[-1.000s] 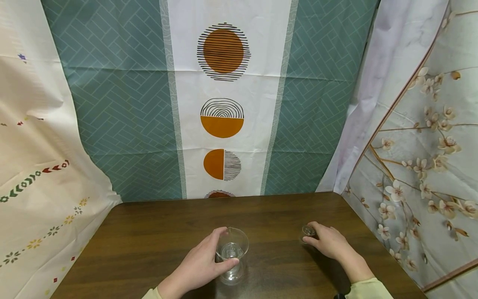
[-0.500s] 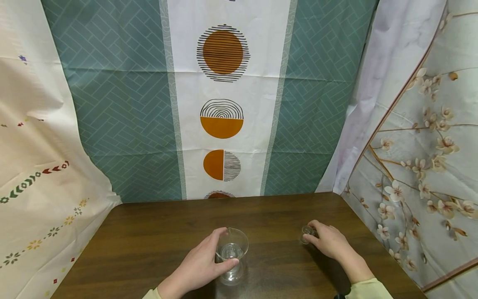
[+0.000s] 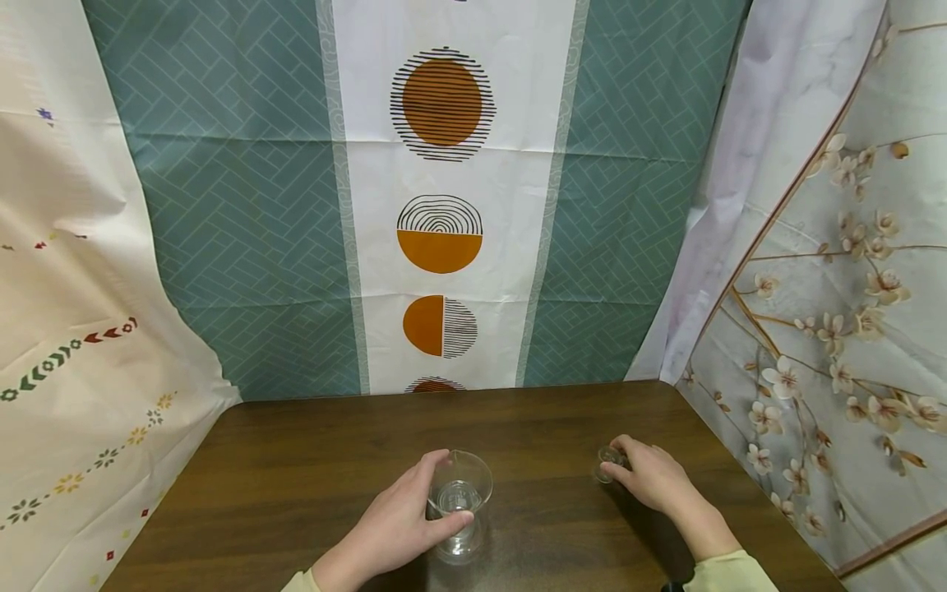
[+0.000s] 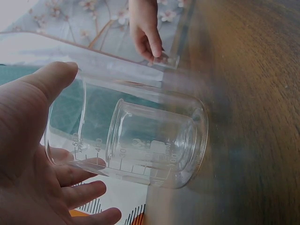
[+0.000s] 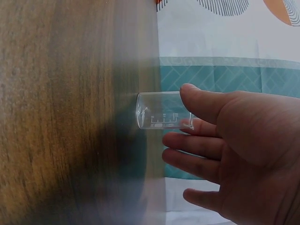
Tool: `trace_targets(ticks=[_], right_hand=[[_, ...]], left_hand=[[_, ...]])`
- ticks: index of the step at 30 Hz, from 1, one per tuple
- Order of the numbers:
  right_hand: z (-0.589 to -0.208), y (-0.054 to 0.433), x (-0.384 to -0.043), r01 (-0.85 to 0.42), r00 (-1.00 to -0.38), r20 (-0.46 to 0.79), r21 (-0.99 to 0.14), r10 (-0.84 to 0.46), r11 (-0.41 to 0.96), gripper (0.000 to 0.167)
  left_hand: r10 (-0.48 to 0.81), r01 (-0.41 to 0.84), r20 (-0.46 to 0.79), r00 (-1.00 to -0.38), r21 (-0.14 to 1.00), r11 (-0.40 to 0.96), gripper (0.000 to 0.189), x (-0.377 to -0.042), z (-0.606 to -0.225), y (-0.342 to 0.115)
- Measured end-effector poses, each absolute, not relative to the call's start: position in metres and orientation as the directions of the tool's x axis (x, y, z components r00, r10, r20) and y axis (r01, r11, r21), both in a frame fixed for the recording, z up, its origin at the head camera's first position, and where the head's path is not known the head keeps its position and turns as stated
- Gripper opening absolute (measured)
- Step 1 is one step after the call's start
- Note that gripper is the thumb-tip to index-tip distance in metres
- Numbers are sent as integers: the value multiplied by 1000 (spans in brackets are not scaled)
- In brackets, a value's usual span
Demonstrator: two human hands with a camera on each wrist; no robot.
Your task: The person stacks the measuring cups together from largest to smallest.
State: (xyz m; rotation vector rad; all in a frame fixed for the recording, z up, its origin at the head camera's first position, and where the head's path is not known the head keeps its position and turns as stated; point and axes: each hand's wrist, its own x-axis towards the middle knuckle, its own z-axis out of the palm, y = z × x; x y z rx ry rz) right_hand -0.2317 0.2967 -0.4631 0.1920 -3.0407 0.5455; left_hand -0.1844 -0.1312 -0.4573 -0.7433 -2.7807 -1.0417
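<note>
Near the front middle of the table, my left hand (image 3: 399,518) grips a large clear glass beaker (image 4: 96,126) near its rim, thumb on one side and fingers on the other. Inside that beaker sits a smaller glass beaker (image 4: 154,136); both carry white graduation marks. To the right, my right hand (image 3: 654,477) holds a small clear beaker (image 5: 159,110) between thumb and index finger, close to its rim. The small beaker's base is at the tabletop in the right wrist view. The other fingers of this hand extend beside the glass.
A dark brown wooden table (image 3: 311,460) lies under both hands. Behind it hangs a green and white patterned cloth (image 3: 244,205). A cream cloth (image 3: 81,329) borders the left side, and a floral curtain (image 3: 821,386) borders the right edge.
My right hand and the small beaker have shifted very slightly since one second ago. My left hand and the large beaker have stayed in place.
</note>
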Motion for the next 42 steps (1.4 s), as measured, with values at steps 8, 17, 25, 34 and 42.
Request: trace_targets(ticks=[8,17,25,34,42], right_hand=[[-464,296,-233,-150,-988,89,-338,-127,929,39],[-462,295,-232,-133,-990,86,-319,-111,939,41],[-461,294,-232,-138,-989,95,-316,-114,939,41],[-463,293,-231,-156,-986,105,-326,-128,933,38],[-462,291,-228,-158,-985,120,-322,-126,934,38]], left_hand=[[414,470,241,-878,599,649,89,-185,-456,-130],[410,473,250,-877,596,649,90,-185,-457,-130],[411,478,256,-875,588,652,89,-185,-457,-131],[408,474,253,-877,593,650,86,-184,-457,-130],[412,466,238,-880,605,646,89,-184,-457,-131]])
